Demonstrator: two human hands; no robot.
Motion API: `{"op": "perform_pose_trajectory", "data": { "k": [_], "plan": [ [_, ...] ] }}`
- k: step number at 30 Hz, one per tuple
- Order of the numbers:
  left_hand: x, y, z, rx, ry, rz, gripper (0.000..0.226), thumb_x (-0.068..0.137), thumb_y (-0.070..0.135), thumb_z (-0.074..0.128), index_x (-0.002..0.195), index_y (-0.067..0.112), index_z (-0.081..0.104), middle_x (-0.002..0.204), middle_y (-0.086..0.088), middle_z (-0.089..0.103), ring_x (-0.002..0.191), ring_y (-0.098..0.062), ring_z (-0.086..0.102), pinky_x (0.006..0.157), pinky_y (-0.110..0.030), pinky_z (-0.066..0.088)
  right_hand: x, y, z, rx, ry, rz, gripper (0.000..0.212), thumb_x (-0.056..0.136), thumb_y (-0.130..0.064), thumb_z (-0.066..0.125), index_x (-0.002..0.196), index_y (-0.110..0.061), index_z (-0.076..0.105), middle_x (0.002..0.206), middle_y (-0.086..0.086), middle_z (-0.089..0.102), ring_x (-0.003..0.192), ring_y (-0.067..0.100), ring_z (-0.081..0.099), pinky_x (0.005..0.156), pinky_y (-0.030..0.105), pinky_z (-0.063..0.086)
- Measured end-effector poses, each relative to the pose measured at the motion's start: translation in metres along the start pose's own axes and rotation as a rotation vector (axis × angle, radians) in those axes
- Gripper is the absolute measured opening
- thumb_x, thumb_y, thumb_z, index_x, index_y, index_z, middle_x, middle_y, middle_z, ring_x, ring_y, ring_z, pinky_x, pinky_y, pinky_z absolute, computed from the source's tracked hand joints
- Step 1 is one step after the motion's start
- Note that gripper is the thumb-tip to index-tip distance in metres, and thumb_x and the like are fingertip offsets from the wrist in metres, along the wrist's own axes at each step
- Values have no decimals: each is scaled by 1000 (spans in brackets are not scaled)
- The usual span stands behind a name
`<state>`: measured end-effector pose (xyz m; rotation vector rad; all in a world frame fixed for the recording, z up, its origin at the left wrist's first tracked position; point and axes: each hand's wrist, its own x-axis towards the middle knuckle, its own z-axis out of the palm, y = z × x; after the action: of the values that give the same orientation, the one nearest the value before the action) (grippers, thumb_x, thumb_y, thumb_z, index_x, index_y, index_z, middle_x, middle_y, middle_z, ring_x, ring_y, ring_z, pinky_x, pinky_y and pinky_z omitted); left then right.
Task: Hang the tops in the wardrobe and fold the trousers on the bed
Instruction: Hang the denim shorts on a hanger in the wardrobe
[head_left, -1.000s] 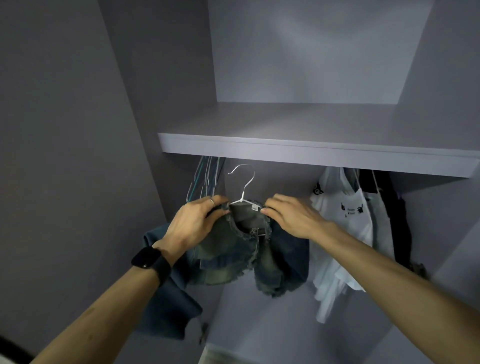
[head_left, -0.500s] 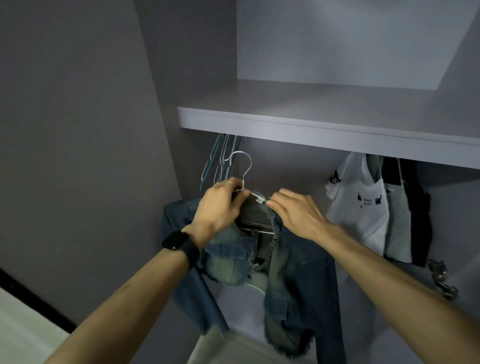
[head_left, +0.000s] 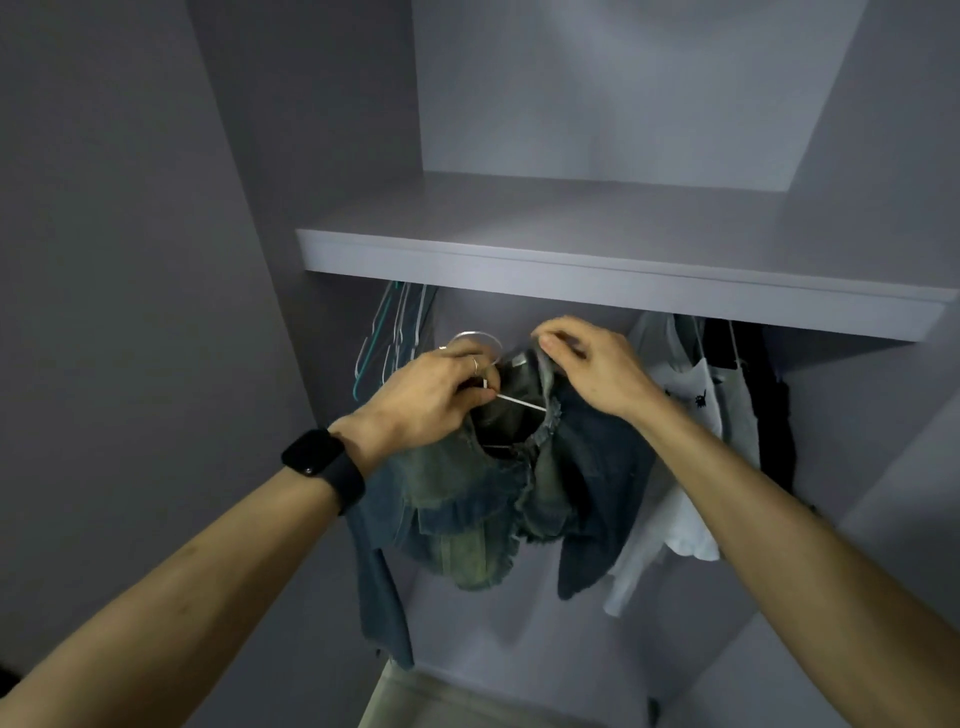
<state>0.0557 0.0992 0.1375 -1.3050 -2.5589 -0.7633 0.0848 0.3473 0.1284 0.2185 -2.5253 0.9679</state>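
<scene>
A faded blue denim jacket (head_left: 483, 499) with frayed hems hangs from a thin white wire hanger (head_left: 519, 402) inside the wardrobe, below the shelf. My left hand (head_left: 436, 400) grips the hanger's neck just under its hook (head_left: 475, 336). My right hand (head_left: 587, 366) pinches the jacket's collar on the right side, lifting it over the hanger's arm. One sleeve dangles down at the left.
A grey shelf (head_left: 623, 270) spans the wardrobe above my hands and hides the rail. Several empty hangers (head_left: 395, 332) hang at the left. White tops (head_left: 696, 415) and a black garment (head_left: 769, 405) hang at the right. Grey side walls close in on both sides.
My right hand has risen and lifted the collar higher over the hanger. The left hand has shifted its grip at the hanger's neck, and the hook now tilts leftwards.
</scene>
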Motion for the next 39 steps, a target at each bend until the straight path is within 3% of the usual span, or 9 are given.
{"op": "perform_pose_trajectory", "data": {
  "k": [3,7,12,17,23,26,31,35,39],
  "plan": [
    [1,-5,4,-164,142,-175,9,98,20,64,90,17,67,101,7,69,94,-12,65,85,-34,53,-14,22,4,109,-58,238,46,99,-44,61,142,-29,52,141,-11,57,130,6,51,113,34,40],
    [-6,-15,14,-194,229,-321,9,98,23,64,89,22,66,88,10,71,89,-5,66,79,-23,51,-80,40,28,-116,176,31,32,93,-57,62,111,-32,70,110,-20,68,104,3,61,93,27,50],
    [-18,-18,20,-250,185,-316,10,99,20,63,90,20,67,86,10,70,83,-2,65,75,-16,48,-109,66,40,-496,285,-117,24,89,-20,77,110,-7,72,103,6,71,92,30,64,76,43,58],
    [-22,-26,10,-87,128,-252,11,100,23,62,92,18,67,81,6,69,77,-10,63,72,-24,47,-102,70,30,-356,168,-181,13,93,-10,72,105,-4,76,93,7,75,80,28,72,71,37,60],
    [-34,-29,10,8,-2,-233,9,99,25,62,95,20,68,83,12,68,81,-12,66,72,-26,49,-79,62,7,-133,-12,46,21,100,-24,64,116,-18,76,111,-8,75,94,7,67,92,32,56],
    [-32,-17,22,35,-46,-182,6,99,23,62,94,21,66,79,11,62,82,-22,67,73,-34,51,-52,38,6,-163,57,-63,21,100,-27,63,113,-19,76,110,-7,75,96,17,66,90,37,53],
    [-30,-11,32,-97,59,-299,7,99,27,62,98,22,66,94,4,71,89,-17,67,82,-38,55,-32,25,25,-439,-287,12,29,104,-30,54,127,-26,70,129,-2,67,119,26,57,98,39,47],
    [-41,-18,38,-140,136,-397,6,99,29,60,97,25,65,94,7,70,91,-17,66,81,-40,55,-56,37,38,-419,-16,154,31,103,-39,50,124,-24,68,120,-1,67,115,27,54,95,40,47],
    [-45,-20,41,-257,230,-447,13,99,25,62,87,24,59,87,2,72,83,-19,67,74,-33,53,-93,41,52,-400,11,92,50,95,-61,56,129,-27,67,126,-6,63,115,23,53,95,42,49]
  ]
}}
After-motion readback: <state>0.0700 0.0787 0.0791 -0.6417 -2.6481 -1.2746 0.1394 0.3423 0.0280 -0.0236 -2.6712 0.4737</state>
